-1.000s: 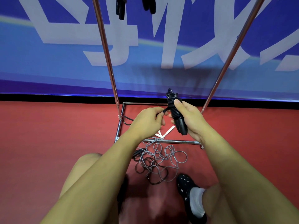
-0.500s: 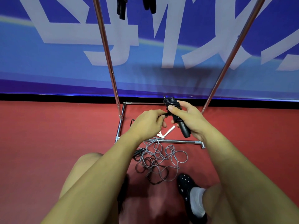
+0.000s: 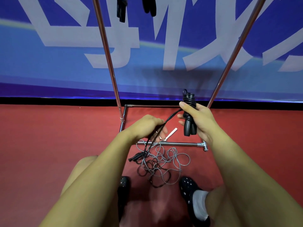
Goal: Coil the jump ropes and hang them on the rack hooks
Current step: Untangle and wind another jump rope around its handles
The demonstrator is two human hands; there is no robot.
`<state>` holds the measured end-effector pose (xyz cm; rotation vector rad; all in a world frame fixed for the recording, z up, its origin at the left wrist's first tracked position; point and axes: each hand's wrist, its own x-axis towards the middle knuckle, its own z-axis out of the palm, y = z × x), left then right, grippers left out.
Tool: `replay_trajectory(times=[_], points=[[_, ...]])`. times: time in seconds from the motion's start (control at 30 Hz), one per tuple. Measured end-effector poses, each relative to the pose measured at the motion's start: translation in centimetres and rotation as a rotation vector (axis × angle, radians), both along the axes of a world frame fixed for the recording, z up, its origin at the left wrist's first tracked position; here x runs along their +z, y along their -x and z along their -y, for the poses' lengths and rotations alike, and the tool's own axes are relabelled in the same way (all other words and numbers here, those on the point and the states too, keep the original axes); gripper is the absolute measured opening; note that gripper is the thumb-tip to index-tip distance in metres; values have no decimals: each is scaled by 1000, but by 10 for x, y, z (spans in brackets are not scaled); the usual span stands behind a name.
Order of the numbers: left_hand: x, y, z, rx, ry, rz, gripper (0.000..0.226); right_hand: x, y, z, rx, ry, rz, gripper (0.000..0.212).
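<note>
A big blue banner (image 3: 49,66) with pale letters hangs behind a red floor (image 3: 49,145). The metal rack (image 3: 106,51) has 2 shiny poles. 2 black things (image 3: 120,10) hang at the top. A loose pile of thin grey and dark ropes (image 3: 162,164) lies on the floor by 2 black shoes (image 3: 188,185). The right hand (image 3: 201,122) grips 2 black handles (image 3: 189,126) wrapped in black cord (image 3: 170,118). The left hand (image 3: 147,126) curls around that cord.

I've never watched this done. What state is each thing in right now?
right hand: grips black handles, cord wound round them
left hand: holds black cord
grey rope: tangled loose on floor
rack: standing, dark handles hanging at top
</note>
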<state>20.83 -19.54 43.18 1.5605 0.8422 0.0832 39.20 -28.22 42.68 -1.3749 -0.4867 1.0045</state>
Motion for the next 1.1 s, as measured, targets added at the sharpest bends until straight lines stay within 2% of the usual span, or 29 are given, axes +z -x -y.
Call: replay_trajectory(times=[0.1, 0.33, 0.47, 0.57, 0.67, 0.77, 0.83, 0.97, 1.1], points=[[3, 4, -2, 53, 51, 121, 35, 1, -3, 2, -39, 11, -18, 22], [-3, 8, -5, 141, 92, 182, 21, 6, -1, 5, 19, -28, -66, 17], [-3, 11, -6, 177, -175, 131, 21, 6, 0, 6, 94, 11, 56, 23], [-2, 11, -6, 200, -381, 100, 24, 2, 2, 6, 74, 24, 71, 27], [-6, 9, -9, 235, -487, 72, 29, -2, 4, 4, 64, 49, 111, 42], [-11, 7, -11, 286, -474, 93, 20, -4, 6, 1, 83, 88, 141, 47], [-10, 7, -12, 301, -463, 121, 12, -2, 6, 0, 108, 103, 61, 41], [-10, 10, -17, 345, -511, 150, 8, 5, 0, 0, 203, 77, -230, 19], [-10, 10, -15, 334, -595, 156, 7, 1, 0, -1, 171, 51, -189, 14]])
